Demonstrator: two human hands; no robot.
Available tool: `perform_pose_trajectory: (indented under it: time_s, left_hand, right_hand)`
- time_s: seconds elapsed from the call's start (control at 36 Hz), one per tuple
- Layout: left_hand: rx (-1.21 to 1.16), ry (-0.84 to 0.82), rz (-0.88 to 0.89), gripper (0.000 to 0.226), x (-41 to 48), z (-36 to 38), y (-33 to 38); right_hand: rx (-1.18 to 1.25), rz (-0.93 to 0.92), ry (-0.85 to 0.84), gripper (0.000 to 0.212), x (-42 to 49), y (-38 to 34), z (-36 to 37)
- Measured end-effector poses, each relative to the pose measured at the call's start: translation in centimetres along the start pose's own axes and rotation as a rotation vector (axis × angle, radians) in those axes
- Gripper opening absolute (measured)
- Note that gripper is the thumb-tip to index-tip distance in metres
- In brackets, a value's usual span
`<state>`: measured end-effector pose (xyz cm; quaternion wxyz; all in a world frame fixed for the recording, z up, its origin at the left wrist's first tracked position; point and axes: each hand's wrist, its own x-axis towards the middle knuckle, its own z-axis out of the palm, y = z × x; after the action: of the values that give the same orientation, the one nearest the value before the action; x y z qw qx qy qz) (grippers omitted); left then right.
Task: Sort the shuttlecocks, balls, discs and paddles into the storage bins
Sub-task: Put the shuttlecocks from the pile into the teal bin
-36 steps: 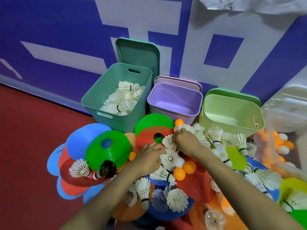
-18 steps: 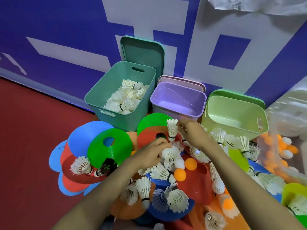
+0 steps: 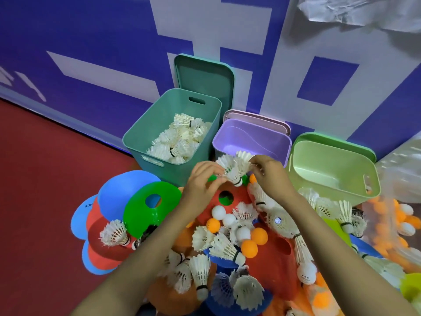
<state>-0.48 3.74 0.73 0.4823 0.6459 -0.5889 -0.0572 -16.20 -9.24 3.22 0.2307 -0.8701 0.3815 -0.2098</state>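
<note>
While both hands hover over the heap in the middle of the frame, here is the head view (the only one we get). The left hand (image 3: 201,185) has its fingers curled in, the tips pinching the lower left side of a pair of shuttlecocks (image 3: 234,167). The right hand (image 3: 271,176) nips the feather tops between thumb and fingers. So both hands grip the same white pair, held up off the pile, cork ends pointing down. The pair sits just in front of the purple bin (image 3: 262,137) at centre frame.

Left of that stands the teal bin (image 3: 141,137), with a mound of binned shuttlecocks (image 3: 180,140) in it and a teal lid (image 3: 205,76) upright behind, against the blue and white wall (image 3: 91,42). To the right is the light green bin (image 3: 330,165).

Below the hands it's a real jumble! A green disc (image 3: 145,208) with a hole lies at left centre, overlapping other coloured pieces. A red disc (image 3: 237,197) lies under the wrists. An orange ball (image 3: 249,247) and a white ball (image 3: 218,212) nestle among loose shuttlecocks (image 3: 200,272). At the right edge a clear bag (image 3: 398,220) shows more orange and white balls, blurred. Red floor (image 3: 45,179) fills the lower left.
</note>
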Motion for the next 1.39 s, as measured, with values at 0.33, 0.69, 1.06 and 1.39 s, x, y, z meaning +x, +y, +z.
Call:
perform_pose_trajectory:
  time_s: [0.33, 0.69, 1.06, 1.39]
  left_hand:
    - [0.292, 0.176, -0.285, 0.007, 8.5, -5.5, -7.0]
    - [0.559, 0.084, -0.508, 0.013, 16.8, -8.7, -15.6]
    - [0.697, -0.212, -0.618, 0.024, 18.3, -6.3, -21.6]
    - [0.480, -0.413, -0.737, 0.026, 19.4, -5.7, -22.6]
  right_hand:
    - [0.051, -0.142, 0.092, 0.014, 13.2, -7.2, 2.2]
    - [-0.300, -0.097, -0.171, 0.021, 23.5, -7.8, 10.0]
    - [-0.463, -0.128, -0.195, 0.025, 26.2, -8.6, 12.2]
    - [-0.577, -0.007, -0.523, 0.032, 25.7, -7.8, 13.4]
